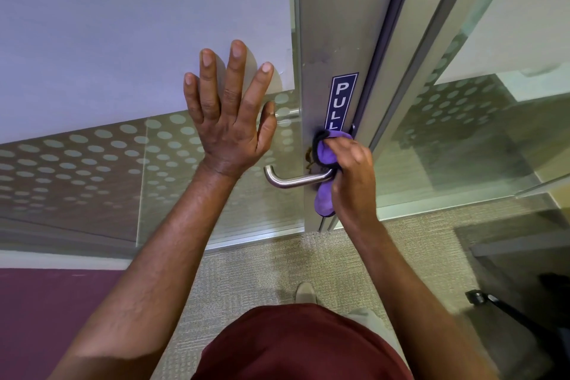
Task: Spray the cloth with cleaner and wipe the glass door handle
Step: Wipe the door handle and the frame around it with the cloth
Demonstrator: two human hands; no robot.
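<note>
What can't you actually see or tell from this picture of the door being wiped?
Head view only:
- Base of the door handle: hidden by the purple cloth and right hand.
- End of the PULL sign: covered by the cloth.
- Whether the cloth is damp: not visible; no spray bottle in view.
- Glass under the left hand: hidden by the palm.
- Dark object at the right of the floor: blurred.

I take this for an office. I see a glass door [216, 25] with a frosted band of dots, set in a brushed metal frame [327, 25] that bears a blue PULL sign [342, 99] above a steel lever handle [296, 179]. Beside it stands a glass partition [481, 120], and the floor is low-pile beige carpet [265, 271].
</note>
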